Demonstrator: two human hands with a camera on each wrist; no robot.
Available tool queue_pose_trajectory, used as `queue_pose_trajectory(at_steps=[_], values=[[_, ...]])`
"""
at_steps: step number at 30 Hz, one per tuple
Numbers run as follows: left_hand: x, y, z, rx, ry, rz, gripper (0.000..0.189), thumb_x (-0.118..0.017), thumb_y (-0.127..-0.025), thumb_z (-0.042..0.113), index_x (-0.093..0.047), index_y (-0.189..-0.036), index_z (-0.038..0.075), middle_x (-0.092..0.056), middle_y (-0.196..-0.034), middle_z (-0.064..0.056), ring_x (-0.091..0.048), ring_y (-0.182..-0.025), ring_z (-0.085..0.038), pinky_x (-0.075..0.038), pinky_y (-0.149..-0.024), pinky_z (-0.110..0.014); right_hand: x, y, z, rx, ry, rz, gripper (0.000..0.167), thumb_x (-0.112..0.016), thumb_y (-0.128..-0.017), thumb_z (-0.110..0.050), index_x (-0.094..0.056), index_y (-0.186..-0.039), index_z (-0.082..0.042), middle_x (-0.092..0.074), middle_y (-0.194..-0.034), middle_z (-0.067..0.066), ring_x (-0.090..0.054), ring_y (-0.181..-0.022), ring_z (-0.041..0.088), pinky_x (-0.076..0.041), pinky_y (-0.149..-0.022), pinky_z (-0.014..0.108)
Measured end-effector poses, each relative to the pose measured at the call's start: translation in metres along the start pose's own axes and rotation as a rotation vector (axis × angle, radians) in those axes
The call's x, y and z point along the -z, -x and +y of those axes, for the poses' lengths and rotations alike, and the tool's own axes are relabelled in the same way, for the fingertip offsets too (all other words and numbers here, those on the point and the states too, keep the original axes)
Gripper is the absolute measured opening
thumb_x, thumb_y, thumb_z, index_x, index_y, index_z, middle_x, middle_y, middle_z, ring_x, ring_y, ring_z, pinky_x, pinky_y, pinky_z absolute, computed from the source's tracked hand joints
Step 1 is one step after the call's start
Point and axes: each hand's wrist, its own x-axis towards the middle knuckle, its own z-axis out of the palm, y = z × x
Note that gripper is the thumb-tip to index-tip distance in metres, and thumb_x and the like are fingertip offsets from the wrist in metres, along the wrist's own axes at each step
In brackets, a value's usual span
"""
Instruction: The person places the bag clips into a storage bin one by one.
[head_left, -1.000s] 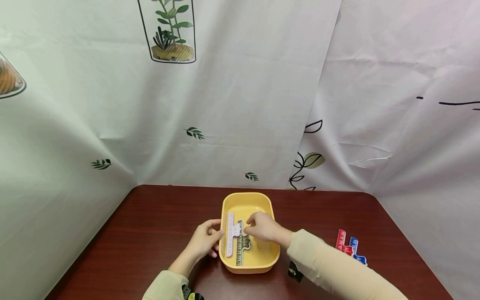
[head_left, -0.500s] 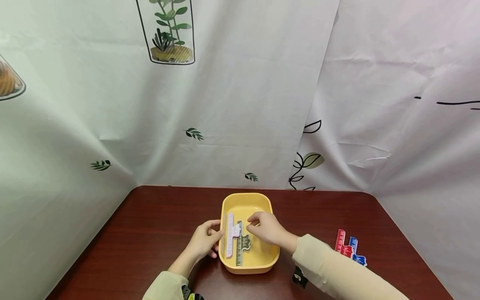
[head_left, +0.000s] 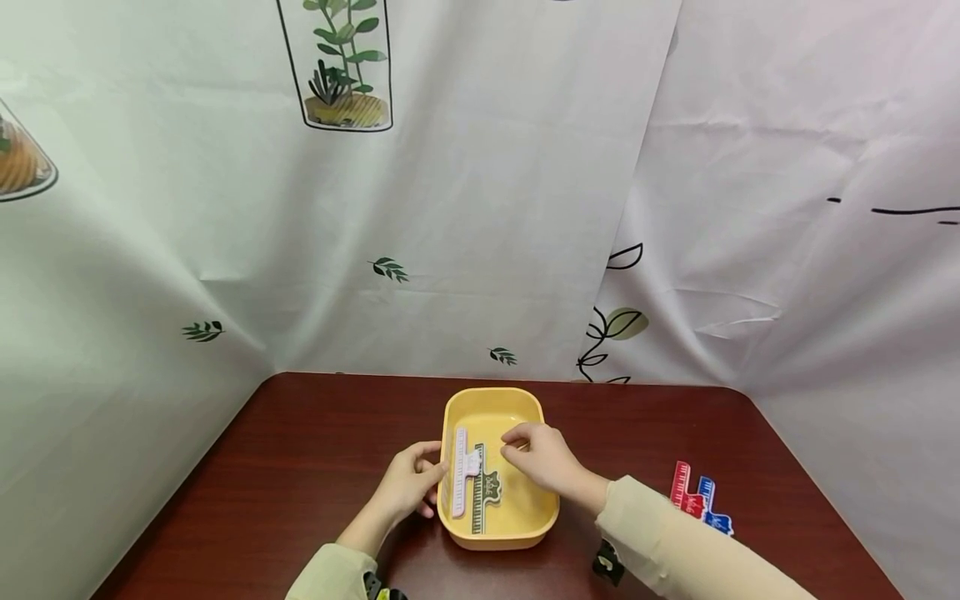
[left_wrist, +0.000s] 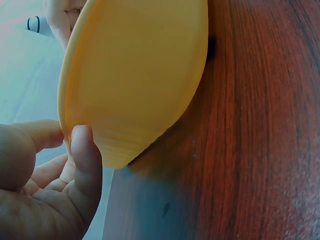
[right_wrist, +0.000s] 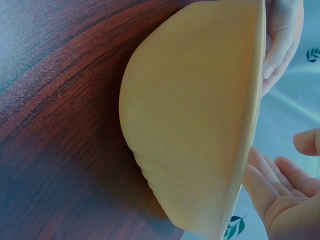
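A yellow plastic tray (head_left: 525, 533) with raised walls stands on the table. My left hand (head_left: 410, 481) pinches its left rim; in the left wrist view the thumb and fingers (left_wrist: 86, 150) lie on either side of the wall. Inside the tray, on its left side, are a pale pink ruler-edged clip (head_left: 460, 483) and a dark green ruler-edged clip (head_left: 477, 500) side by side. My right hand (head_left: 546, 458) hovers over the tray's right half with nothing in it. In the right wrist view its thumb stands apart from the loosely bent fingers (right_wrist: 257, 177).
A red ruler-edged clip (head_left: 681, 483) and a blue one (head_left: 716, 521) lie on the table (head_left: 337, 433) to the right, beyond the right forearm. A white patterned cloth (head_left: 480, 208) hangs behind and beside the table.
My right hand has drawn back to the right, away from the dark green clip, which stays in the tray. The left hand keeps its place on the rim.
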Motion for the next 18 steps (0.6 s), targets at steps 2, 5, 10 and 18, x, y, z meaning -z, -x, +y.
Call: queue_pose_trajectory(at_steps=[2,5,10,18], values=[[-0.0001,0.0005,0.0011,-0.002,0.005,0.003,0.045,-0.06,-0.097,0.003,-0.045,-0.136,-0.014,-0.055,-0.075,-0.009,-0.052,-0.05,-0.013,-0.048,-0.037,-0.023,0.001,0.0009,0.0002,0.001,-0.007,0.018,0.019,-0.069,-0.088,-0.009,-0.072,-0.102,0.005,-0.069,-0.09,0.003,-0.062,-0.08,0.014,-0.055,-0.07,0.028],[-0.0004,0.0018,0.0017,-0.014,0.011,0.001,0.045,-0.06,-0.097,0.002,-0.045,-0.135,-0.015,-0.054,-0.075,-0.009,-0.052,-0.049,-0.013,-0.047,-0.037,-0.023,0.0025,0.0021,0.0004,0.0,-0.019,0.038,0.019,-0.07,-0.088,-0.009,-0.072,-0.101,0.005,-0.07,-0.089,0.004,-0.063,-0.079,0.014,-0.055,-0.069,0.027],[-0.0008,0.0033,0.0018,-0.018,0.011,-0.003,0.044,-0.06,-0.096,0.002,-0.045,-0.135,-0.014,-0.054,-0.075,-0.009,-0.052,-0.05,-0.013,-0.047,-0.037,-0.023,0.0038,0.004,0.0023,-0.002,-0.025,0.055,0.018,-0.07,-0.088,-0.008,-0.073,-0.101,0.004,-0.071,-0.09,0.004,-0.063,-0.08,0.015,-0.055,-0.07,0.028],[-0.0013,0.0017,0.0005,-0.011,0.003,-0.008,0.044,-0.06,-0.097,0.002,-0.046,-0.135,-0.013,-0.054,-0.074,-0.008,-0.052,-0.051,-0.013,-0.048,-0.037,-0.023,0.0058,0.0076,0.0032,-0.008,-0.056,0.068,0.017,-0.07,-0.089,-0.008,-0.073,-0.102,0.003,-0.071,-0.093,0.005,-0.065,-0.08,0.016,-0.057,-0.07,0.029]])
